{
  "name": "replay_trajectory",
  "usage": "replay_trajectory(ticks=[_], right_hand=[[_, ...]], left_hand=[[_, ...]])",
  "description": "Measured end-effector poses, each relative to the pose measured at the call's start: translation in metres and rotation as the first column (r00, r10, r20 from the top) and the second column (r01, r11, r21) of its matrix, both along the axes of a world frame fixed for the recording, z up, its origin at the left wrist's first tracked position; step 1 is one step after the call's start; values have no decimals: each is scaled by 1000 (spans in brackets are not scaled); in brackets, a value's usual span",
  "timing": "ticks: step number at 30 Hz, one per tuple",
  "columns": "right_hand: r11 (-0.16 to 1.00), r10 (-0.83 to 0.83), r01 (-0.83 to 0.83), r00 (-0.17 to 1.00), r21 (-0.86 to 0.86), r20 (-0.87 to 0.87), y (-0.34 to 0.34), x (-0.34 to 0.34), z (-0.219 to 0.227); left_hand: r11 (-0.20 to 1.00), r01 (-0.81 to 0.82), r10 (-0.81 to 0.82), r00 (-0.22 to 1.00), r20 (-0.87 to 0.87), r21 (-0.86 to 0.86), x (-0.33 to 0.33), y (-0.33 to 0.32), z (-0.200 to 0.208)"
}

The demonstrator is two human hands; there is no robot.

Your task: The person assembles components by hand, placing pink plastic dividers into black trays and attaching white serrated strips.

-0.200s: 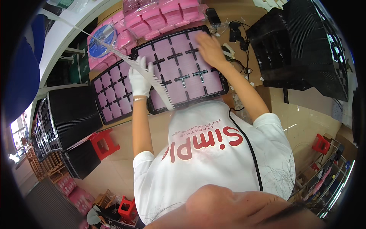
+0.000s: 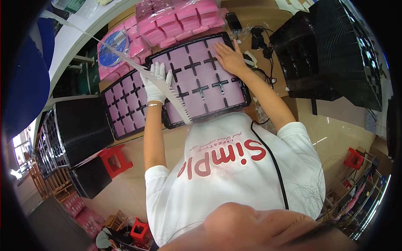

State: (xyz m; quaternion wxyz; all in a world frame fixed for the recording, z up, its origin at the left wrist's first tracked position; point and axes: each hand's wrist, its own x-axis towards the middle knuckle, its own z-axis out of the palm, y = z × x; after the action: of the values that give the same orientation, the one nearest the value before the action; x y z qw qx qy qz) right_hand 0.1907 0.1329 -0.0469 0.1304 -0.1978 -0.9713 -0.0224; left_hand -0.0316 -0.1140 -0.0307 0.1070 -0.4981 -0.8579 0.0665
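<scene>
— Found the left hand [image 2: 153, 90]?

— Yes: dressed in a white fabric glove [image 2: 158, 70], laid at the left side of a black rectangular plastic tray [image 2: 200, 89] with pale purple-pink panels and cross-shaped dividers. Opened out, with fingers straight.

— Gripping anything?

— Apparently not. Crossed in front by a long white strip with a toothed edge [image 2: 176, 101]; cannot tell whether touching.

— And the right hand [image 2: 229, 59]?

— Bare, resting over the upper right part of the panels, with fingers spread and closed around nothing.

— Where to look for the tray?

— On the brown table [image 2: 255, 14], just in front of the white short-sleeved shirt [image 2: 234, 184]. Just to the left, see a second black tray with purple-pink panels [image 2: 124, 96].

— Anything farther out?

— Beyond the tray, notice pink segmented blocks in clear plastic [image 2: 180, 25], with a flat round blue bundle [image 2: 112, 49] to the left. Off to the right, spot a black cable [image 2: 271, 62], then tall black ribbed stacks [image 2: 343, 54].
</scene>
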Motion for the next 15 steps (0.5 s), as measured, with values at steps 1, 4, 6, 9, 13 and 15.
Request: replay_trajectory(ticks=[1,4,6,9,13,15], right_hand=[[1000,1,-1,1000,-1,1,3,3,1],[996,-75,82,987,48,-140,7,16,8],[999,-15,10,986,-32,-164,-1,39,24],[861,220,-272,961,-429,-168,-35,92,35],[842,426,-415,903,-344,-48,-67,158,32],[848,395,-404,913,-342,-100,-68,166,27]], left_hand=[[1000,-1,1,1000,1,-1,0,-1,-1],[991,-84,90,994,-60,105,12,-5,10],[991,-38,34,999,32,128,35,-18,25],[973,210,-230,935,271,99,71,-63,32],[945,316,-326,876,356,88,103,-131,41],[955,248,-295,861,414,165,104,-141,35]])
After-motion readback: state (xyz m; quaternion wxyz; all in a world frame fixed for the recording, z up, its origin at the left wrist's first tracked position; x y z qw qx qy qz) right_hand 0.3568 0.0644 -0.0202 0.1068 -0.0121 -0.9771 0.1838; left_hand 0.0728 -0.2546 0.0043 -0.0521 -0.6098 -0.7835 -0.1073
